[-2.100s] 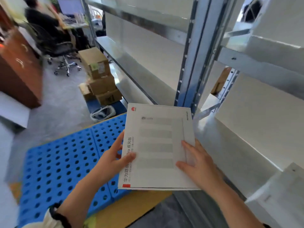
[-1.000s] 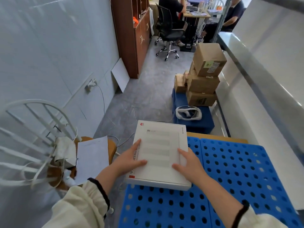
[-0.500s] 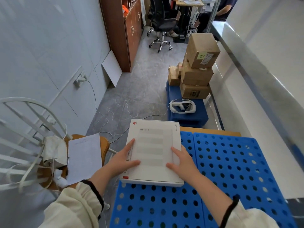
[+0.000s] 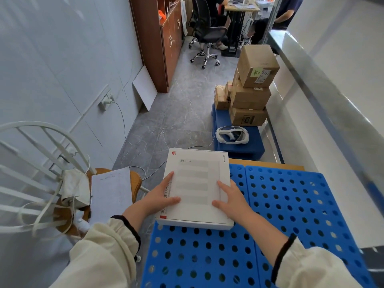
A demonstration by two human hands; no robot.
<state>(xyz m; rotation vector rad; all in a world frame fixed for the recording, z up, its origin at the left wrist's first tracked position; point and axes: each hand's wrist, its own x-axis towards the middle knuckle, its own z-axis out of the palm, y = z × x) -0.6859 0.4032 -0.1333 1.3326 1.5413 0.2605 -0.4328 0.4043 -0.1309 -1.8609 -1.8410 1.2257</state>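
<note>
Box [image 4: 197, 169], white, flat, top face up, over the left far corner of the blue pallet [image 4: 291, 204]; resting or just above, cannot tell. Left hand [image 4: 164, 196] holds its left edge and right hand [image 4: 232, 198] its right edge, thumbs on top. Chair [image 4: 41, 163] to the left, cartons [image 4: 251, 96] beyond.

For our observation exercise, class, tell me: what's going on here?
A person holds a flat white box in both hands, the left grip on its left edge and the right grip on its right edge, thumbs on top. The box is over the left side of a blue perforated pallet; whether it rests there cannot be told. Stacked cardboard boxes stand beyond.
</note>
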